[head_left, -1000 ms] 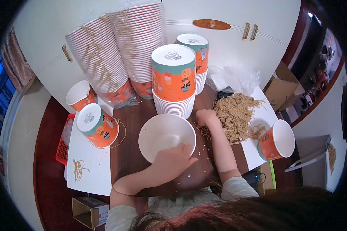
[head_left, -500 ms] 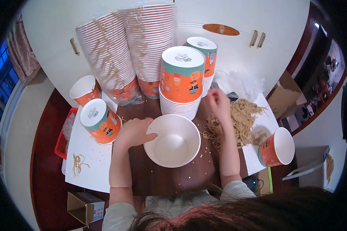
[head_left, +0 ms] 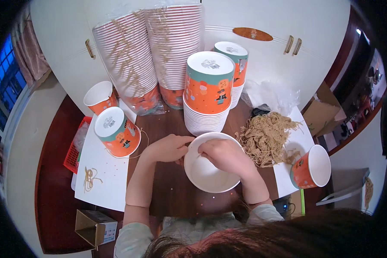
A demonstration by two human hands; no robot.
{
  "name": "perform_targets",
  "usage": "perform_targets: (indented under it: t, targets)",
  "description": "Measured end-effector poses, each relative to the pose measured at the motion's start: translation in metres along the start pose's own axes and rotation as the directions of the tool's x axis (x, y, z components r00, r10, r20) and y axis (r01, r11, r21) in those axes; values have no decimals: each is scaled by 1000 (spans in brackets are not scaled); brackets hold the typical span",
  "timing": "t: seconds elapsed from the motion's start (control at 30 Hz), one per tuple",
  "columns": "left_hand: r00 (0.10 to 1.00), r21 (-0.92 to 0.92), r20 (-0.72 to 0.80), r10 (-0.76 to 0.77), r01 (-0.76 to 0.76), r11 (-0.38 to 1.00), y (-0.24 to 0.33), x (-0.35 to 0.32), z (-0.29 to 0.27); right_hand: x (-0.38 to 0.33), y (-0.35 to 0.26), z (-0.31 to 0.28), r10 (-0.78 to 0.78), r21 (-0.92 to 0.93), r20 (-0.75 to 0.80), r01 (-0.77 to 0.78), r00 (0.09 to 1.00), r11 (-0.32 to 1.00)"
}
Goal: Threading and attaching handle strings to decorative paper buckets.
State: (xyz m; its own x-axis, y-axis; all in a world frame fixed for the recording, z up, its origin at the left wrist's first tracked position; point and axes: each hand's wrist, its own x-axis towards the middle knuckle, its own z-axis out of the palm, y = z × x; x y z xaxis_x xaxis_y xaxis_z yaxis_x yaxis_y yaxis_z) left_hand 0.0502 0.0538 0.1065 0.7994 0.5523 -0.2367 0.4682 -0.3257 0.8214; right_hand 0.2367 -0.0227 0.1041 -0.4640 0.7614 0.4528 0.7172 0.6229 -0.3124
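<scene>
A white-lined paper bucket (head_left: pixel 214 182) stands open-side up on the brown table in front of me. My left hand (head_left: pixel 170 148) grips its left rim, some fingers hidden against the outer wall. Reaching over the opening, my right hand (head_left: pixel 222 157) has its fingertips pinched together near the inner left wall. What they pinch, if anything, is too small to make out. Beyond the bucket rises a stack of upside-down orange and green paper buckets (head_left: pixel 210 92). A tangled heap of tan cord (head_left: pixel 266 139) lies to the right of my right hand.
Two tall bagged stacks of buckets (head_left: pixel 124 56) lean at the back left. An upturned bucket (head_left: pixel 122 139) with cord stands at left, another bucket (head_left: pixel 101 99) behind it. One bucket (head_left: pixel 320 165) tilts at the right edge. Cord loops (head_left: pixel 90 178) lie on white board.
My right hand has come from beside the cord heap to inside the bucket. My left hand has shifted right along with the bucket, and the whole view has moved slightly.
</scene>
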Motion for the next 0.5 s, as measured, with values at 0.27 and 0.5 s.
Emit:
perform_targets:
  t: [0.27,0.5]
  targets:
    - [1000,47,4,29,-29,998,-8,-1,-4,3,6,8,80,-10,142,-79,987,997]
    - [994,-5,36,105,-105,994,-25,5,-9,16,17,14,136,-202,182,-99,974,974]
